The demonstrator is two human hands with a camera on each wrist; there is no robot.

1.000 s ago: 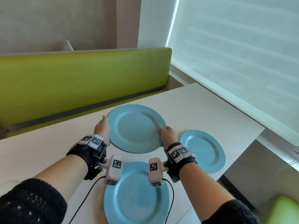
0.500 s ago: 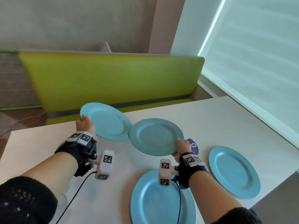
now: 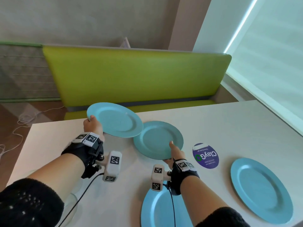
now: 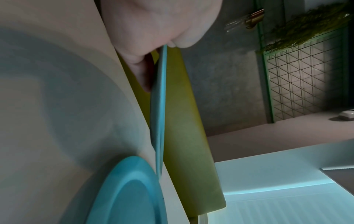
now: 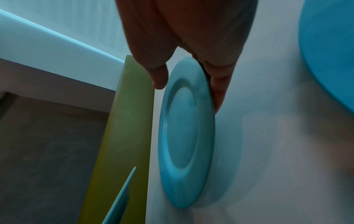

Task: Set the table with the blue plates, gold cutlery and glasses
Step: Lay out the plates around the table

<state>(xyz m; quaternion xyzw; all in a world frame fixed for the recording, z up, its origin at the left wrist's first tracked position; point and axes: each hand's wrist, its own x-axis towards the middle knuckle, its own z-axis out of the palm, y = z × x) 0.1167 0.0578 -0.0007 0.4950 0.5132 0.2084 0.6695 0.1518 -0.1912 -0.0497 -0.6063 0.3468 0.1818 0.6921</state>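
Two light blue plates are in my hands over the white table (image 3: 213, 122). My left hand (image 3: 92, 122) pinches the rim of one blue plate (image 3: 114, 122), thumb on top, and holds it raised near the table's far left edge; its thin edge (image 4: 160, 121) shows in the left wrist view. My right hand (image 3: 173, 151) grips the near rim of the second plate (image 3: 157, 140), low over the table's middle, with the thumb (image 5: 159, 75) on top and fingers (image 5: 218, 91) beneath. Two more blue plates lie flat: one at the near edge (image 3: 164, 208), one at the right (image 3: 260, 189).
A round purple sticker (image 3: 205, 155) lies on the table between the held plate and the right plate. A green bench (image 3: 131, 76) runs along the far side. A blind-covered window (image 3: 270, 54) is at the right. A white cable (image 3: 24, 118) lies on the floor at left.
One second ago both hands held the plates together in the middle. The left hand has carried the top plate left and up; the right hand keeps the other plate.
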